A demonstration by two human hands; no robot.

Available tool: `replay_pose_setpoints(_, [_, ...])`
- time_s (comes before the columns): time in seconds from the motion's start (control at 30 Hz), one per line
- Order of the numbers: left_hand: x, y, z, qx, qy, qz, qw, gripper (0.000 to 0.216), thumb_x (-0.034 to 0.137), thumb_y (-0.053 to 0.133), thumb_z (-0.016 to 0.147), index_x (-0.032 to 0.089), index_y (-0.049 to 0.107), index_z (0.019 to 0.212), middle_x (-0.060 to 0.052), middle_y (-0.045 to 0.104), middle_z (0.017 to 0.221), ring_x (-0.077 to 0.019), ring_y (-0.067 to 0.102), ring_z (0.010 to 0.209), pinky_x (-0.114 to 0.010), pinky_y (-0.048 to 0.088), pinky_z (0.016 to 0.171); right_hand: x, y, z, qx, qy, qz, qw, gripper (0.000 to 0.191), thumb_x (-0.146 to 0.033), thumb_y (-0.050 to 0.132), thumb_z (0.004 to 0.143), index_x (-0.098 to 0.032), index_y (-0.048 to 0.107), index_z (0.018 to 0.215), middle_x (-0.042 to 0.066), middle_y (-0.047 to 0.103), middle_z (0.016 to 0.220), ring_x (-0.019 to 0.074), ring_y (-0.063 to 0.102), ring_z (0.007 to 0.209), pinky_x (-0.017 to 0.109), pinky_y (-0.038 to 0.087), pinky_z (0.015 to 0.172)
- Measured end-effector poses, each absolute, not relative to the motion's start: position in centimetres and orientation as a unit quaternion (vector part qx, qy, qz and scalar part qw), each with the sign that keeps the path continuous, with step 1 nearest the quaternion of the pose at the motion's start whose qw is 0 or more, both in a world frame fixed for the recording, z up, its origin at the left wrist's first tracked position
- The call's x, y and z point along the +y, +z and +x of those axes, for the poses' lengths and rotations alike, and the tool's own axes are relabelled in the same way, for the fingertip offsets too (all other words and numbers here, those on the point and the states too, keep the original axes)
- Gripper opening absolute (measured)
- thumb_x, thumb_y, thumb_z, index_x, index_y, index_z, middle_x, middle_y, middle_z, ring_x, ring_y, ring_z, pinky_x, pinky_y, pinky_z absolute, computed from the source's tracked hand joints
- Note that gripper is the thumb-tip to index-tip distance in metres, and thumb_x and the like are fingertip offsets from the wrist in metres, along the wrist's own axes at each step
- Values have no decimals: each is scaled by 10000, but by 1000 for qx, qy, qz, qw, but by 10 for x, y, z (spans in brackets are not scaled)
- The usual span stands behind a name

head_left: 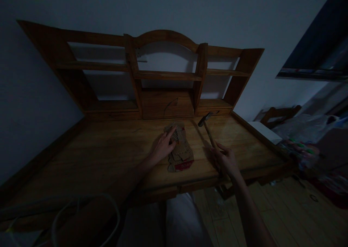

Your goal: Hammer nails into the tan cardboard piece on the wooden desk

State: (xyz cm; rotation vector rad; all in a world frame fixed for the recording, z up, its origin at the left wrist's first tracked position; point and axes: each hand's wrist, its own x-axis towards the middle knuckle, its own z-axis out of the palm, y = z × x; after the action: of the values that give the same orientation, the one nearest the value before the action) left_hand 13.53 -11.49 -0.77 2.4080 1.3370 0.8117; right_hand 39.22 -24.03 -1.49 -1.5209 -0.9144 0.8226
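My right hand grips a hammer by its wooden handle. The dark metal head is raised over the desk, to the right of a torn piece of brown cardboard. On the left edge of that cardboard rests my left hand, its index finger and thumb stretched out and apart. Beside those fingertips is a thin dark object with a small orange spot near its lower end; dim light hides what kind it is. A red printed patch shows on the cardboard's near end.
The cardboard lies on a wooden desk with a shelf unit along its back. To the right are a chair, a white surface and plastic bags. A pale cable loops at lower left.
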Motion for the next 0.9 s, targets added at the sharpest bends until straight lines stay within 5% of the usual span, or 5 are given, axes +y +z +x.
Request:
replay_pose_setpoints(0.57, [-110,-5,134,473,265,828,146,694,234,499,825,310,259,1472,-40,629,1079,-184,598,921,-266,454,825,-239,-22,395,-414,351,-633,551,533,-447,641,791,-156,593,1236,-51,471,511,70,373,347,168,303,315])
replay_pose_setpoints(0.9, [-109,-9,133,470,288,818,163,721,233,508,804,305,252,1473,6,616,781,-151,560,666,-245,421,645,-240,-19,394,-423,363,-619,553,501,-463,632,802,-165,608,1203,-56,470,498,74,368,339,170,287,302])
